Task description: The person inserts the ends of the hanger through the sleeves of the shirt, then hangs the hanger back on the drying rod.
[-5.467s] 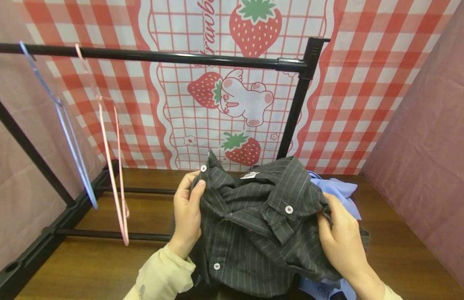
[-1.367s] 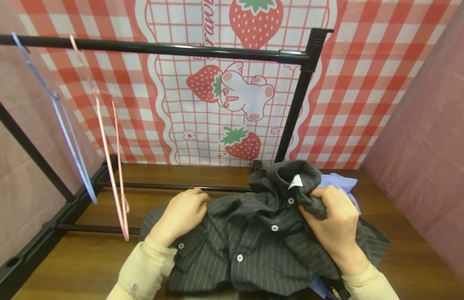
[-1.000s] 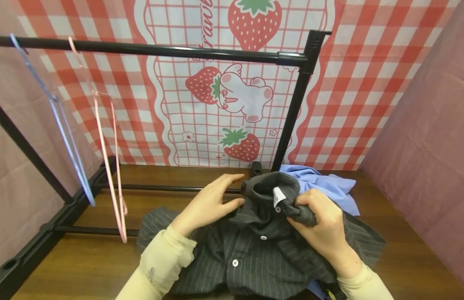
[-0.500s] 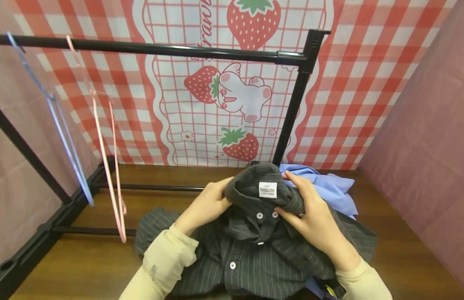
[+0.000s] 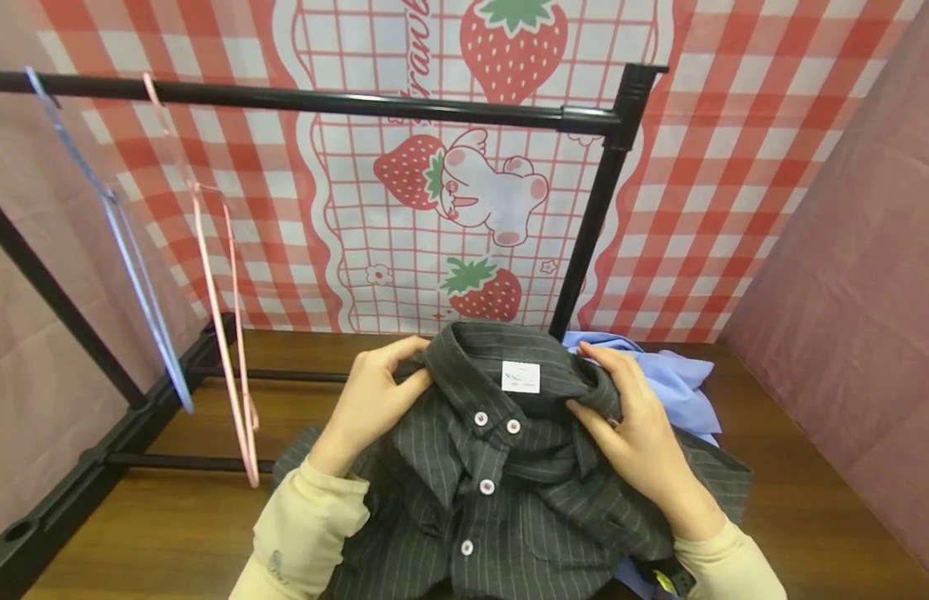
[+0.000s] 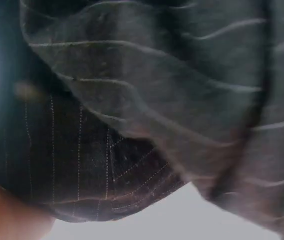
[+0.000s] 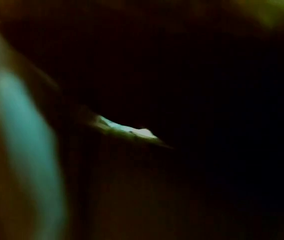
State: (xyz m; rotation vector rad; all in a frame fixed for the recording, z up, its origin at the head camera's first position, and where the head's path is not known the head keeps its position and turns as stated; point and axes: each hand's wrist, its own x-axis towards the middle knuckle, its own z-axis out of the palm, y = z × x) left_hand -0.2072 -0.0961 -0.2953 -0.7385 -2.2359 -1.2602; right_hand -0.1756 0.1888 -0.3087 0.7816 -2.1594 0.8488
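head view: the dark striped shirt lies bunched in the lower middle of the frame, its collar standing up and a white label showing inside. the left hand pinches the cloth at the collar's left side; the right hand pinches its right edge between thumb and fingers. both grips look shallow to me, so an uneven pull could let one side slip and the collar fold in. the front is rumpled, and tugging there might leave the button line crooked. a blue cloth shows behind the shirt at right, close enough, i'd say, to be dragged along. at the left, the shirt's edge reaches the rack's low bar, where a sleeve might snag. the blue hanger and pink hanger hang well apart from both hands.

left wrist view: striped cloth crowds the upper part, with blurred skin at lower left; i can't judge the grip here. cloth this close could hide a loosening fold.

right wrist view: nearly all dark; i cannot tell what the fingers do, so a slip would go unseen.
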